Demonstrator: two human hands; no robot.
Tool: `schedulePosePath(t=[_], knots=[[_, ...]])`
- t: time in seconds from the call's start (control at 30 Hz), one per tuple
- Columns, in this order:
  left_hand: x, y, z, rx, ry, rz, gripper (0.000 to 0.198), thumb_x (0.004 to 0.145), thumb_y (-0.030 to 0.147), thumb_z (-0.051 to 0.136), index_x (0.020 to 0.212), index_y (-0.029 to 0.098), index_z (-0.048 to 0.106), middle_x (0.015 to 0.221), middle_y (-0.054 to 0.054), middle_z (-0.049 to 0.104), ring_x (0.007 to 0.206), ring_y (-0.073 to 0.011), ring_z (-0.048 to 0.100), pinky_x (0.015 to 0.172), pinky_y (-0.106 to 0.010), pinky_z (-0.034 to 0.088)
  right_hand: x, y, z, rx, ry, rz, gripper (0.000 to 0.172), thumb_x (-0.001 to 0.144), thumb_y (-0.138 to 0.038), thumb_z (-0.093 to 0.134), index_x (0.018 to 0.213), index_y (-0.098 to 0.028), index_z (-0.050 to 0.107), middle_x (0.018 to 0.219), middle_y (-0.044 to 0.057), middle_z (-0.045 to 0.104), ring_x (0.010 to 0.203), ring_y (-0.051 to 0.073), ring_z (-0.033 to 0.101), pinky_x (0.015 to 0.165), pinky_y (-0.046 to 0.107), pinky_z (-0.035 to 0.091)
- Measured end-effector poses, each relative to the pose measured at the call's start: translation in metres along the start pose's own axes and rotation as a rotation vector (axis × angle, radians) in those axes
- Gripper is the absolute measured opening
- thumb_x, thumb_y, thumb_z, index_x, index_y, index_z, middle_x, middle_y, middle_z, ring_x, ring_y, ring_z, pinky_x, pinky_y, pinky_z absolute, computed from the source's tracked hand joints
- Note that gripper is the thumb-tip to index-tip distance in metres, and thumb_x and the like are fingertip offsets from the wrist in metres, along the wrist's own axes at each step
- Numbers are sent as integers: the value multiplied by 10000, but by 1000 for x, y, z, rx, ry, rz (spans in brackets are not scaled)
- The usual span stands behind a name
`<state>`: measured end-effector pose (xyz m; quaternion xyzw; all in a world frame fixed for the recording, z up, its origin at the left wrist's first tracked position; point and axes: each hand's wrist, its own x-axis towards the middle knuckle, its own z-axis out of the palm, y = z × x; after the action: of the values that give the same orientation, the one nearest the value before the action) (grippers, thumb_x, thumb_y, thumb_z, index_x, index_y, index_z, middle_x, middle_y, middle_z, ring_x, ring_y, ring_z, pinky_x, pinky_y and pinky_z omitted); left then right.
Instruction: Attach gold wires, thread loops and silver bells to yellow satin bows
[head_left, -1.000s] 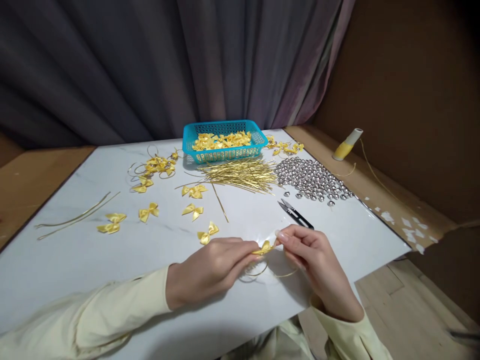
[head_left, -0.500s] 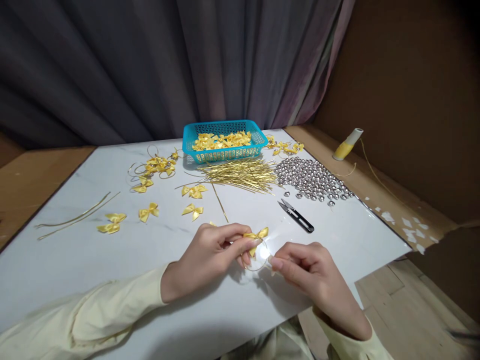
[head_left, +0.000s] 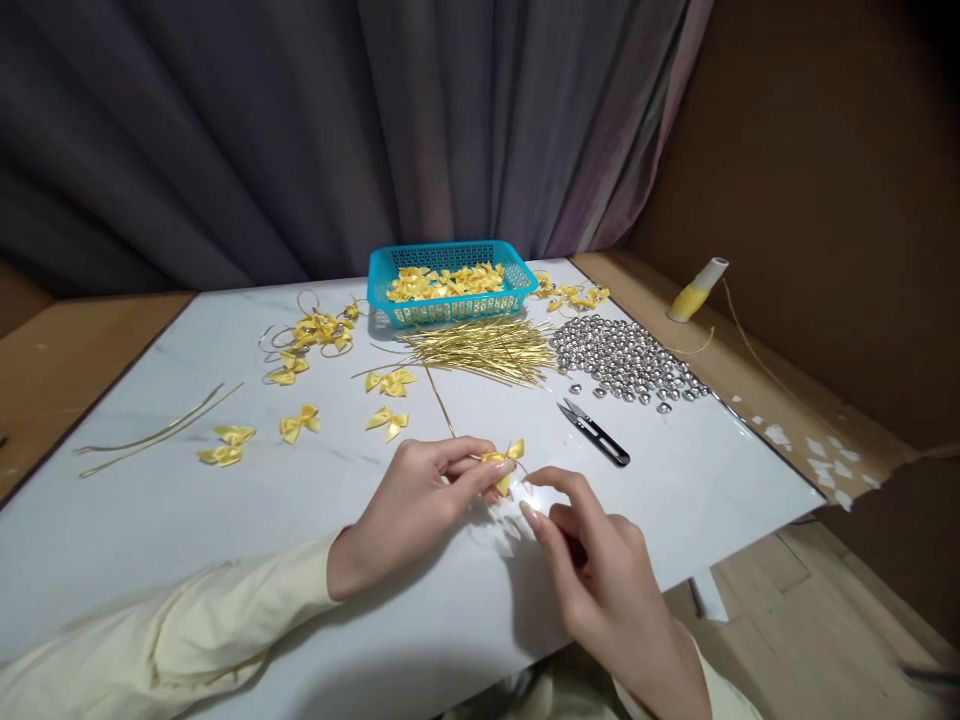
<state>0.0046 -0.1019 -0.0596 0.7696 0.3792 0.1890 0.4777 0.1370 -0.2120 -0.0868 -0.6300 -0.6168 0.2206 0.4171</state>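
Observation:
Near the front of the white table, my left hand pinches a yellow ribbon bow between thumb and fingers. A thin gold cord curves out of the bow toward the right. Just right of it is my right hand, its thumb and index finger apart with a gap between the tips. The index fingertip is close to the cord's end; whether it touches is unclear. The other fingers of that hand are curled in.
A blue basket of yellow bows stands at the back. Before it lie gold cords, silver beads and black thread snips. Loose bows and corded bows lie left. A yellow thread spool stands right.
My right hand has opened its pinch on the cord, with the index finger lifted. The cord loop beneath the bow no longer shows. My left hand still holds the bow, slightly higher.

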Motion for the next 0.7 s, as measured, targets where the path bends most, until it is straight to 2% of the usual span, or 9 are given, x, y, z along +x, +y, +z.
schedulePosePath(t=[0.07, 0.17, 0.37, 0.57, 0.7], knots=[[-1, 1, 0, 5, 7, -15, 233, 820, 329, 543, 686, 159, 629, 590, 21, 622, 571, -106, 535, 542, -192, 387, -1, -3, 6, -55, 3, -23, 242, 885, -181, 355, 1121, -178, 406, 466, -97, 342, 352, 100, 327, 398, 195, 252], [-1, 2, 1, -19, 11, -31, 222, 811, 341, 550, 706, 164, 634, 587, 28, 603, 567, -102, 498, 527, -191, 361, 0, -3, 18, -101, 35, -10, 217, 896, -226, 367, 1110, -197, 384, 461, -104, 347, 341, 105, 351, 388, 189, 263], [3, 3, 2, -61, 33, -78, 245, 787, 377, 576, 685, 160, 629, 530, 37, 548, 535, -101, 440, 515, -200, 333, 5, 8, 33, -184, 229, 62, 284, 889, -331, 420, 1110, -168, 345, 430, -121, 366, 313, 105, 378, 365, 171, 280], [2, 5, 3, -89, 39, -73, 267, 792, 376, 569, 646, 157, 614, 558, 31, 557, 554, -102, 441, 513, -202, 321, 9, 10, 32, -323, 235, -5, 195, 910, -355, 386, 979, -177, 424, 407, -107, 375, 286, 106, 365, 344, 184, 248], [1, 5, 3, -97, 39, -83, 250, 783, 381, 581, 677, 160, 632, 569, 28, 578, 561, -104, 453, 514, -200, 326, 9, 11, 33, -362, 217, -68, 193, 927, -329, 347, 884, -179, 461, 404, -86, 397, 291, 110, 388, 347, 193, 248]])
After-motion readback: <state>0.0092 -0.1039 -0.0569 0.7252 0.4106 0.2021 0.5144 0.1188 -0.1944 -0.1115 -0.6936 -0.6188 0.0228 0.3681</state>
